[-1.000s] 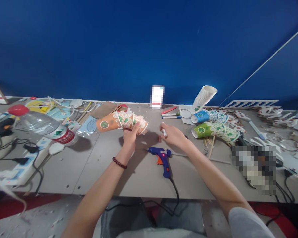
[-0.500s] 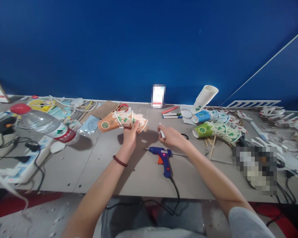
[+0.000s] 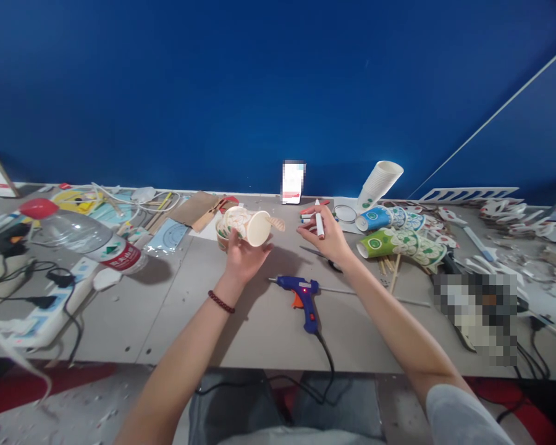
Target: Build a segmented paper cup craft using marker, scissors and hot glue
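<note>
1. As the left hand (image 3: 246, 259) grips a piece made of patterned paper cups (image 3: 234, 224) just left of the frame's centre, its thumb presses the near side, and a pale round end faces the camera with a striped strip (image 3: 277, 224) jutting rightward

2. Right of centre, the right hand (image 3: 331, 242) holds a white marker (image 3: 319, 221) pinched in narrowed fingers, its reddish end pointing down, well apart from the cups

3. Below the two hands, a blue glue gun (image 3: 309, 303) lies on the grey table (image 3: 189, 327), nozzle to the left and a red light glowing, while scissors (image 3: 334, 267) rest partly hidden beside the right wrist

4. At right of the frame, a blue cup piece (image 3: 377, 217) and a green cup piece (image 3: 375, 244) lie near a tilted stack of white cups (image 3: 380, 182)

5. At left, a red-capped bottle (image 3: 90, 236) leans above a white power strip (image 3: 50, 315)
</note>
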Available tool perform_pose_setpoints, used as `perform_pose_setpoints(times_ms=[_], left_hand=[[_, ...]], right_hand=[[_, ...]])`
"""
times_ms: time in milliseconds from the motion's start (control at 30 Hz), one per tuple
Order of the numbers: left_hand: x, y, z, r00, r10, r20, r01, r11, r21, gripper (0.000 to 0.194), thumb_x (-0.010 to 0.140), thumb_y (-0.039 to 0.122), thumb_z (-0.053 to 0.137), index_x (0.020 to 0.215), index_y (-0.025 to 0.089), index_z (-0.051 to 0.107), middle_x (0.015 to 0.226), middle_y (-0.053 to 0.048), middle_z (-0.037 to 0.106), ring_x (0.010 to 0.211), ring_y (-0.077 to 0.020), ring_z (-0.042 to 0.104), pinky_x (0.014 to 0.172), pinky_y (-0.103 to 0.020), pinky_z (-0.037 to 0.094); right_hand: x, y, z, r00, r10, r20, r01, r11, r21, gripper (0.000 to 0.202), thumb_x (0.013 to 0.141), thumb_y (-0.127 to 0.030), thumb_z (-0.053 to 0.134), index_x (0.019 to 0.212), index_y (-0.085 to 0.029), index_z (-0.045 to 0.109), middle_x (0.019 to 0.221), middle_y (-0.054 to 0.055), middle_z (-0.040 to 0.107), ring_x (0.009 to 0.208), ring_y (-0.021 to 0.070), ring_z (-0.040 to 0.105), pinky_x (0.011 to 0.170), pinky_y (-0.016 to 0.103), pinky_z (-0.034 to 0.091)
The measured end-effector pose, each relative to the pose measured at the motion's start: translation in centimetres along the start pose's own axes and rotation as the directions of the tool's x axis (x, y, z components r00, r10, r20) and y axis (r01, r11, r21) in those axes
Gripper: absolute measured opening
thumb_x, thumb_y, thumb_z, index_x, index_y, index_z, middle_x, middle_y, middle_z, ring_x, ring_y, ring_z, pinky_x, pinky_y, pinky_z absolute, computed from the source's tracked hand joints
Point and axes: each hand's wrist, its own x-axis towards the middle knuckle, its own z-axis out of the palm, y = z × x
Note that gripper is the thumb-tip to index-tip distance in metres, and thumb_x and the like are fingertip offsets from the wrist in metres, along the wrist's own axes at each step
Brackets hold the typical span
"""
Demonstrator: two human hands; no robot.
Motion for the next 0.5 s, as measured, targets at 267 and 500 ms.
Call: perform_pose_setpoints(times_ms=[267, 500], left_hand=[[-0.6, -0.1, 0.1, 0.998, -0.013, 0.067, 0.006, 0.995, 0.098, 0.062, 0.066, 0.070, 0.063, 0.110, 0.027, 0.064, 0.115, -0.008, 0.068, 0.106, -0.0311, 0.064, 0.083, -0.042, 0.049], [-1.0, -0.2, 0.4, 0.994, -0.013, 0.110, -0.006, 0.985, 0.172, 0.072, 0.061, 0.079, 0.059, 0.108, 0.025, 0.065, 0.123, -0.012, 0.065, 0.095, -0.0296, 0.064, 0.072, -0.040, 0.050]], right_hand=[[-1.1, -0.8, 1.6, 0.998, -0.023, 0.062, 0.016, 0.994, 0.106, 0.041, 0.078, -0.041, 0.072, 0.108, -0.024, 0.049, 0.083, 0.001, 0.064, 0.084, 0.0219, 0.071, 0.068, 0.032, 0.054], [-1.8, -1.6, 2.3, 0.998, -0.054, 0.031, 0.051, 0.993, 0.104, 0.031, 0.083, -0.038, 0.067, 0.106, -0.024, 0.052, 0.087, 0.002, 0.064, 0.088, 0.0213, 0.070, 0.075, 0.033, 0.053]])
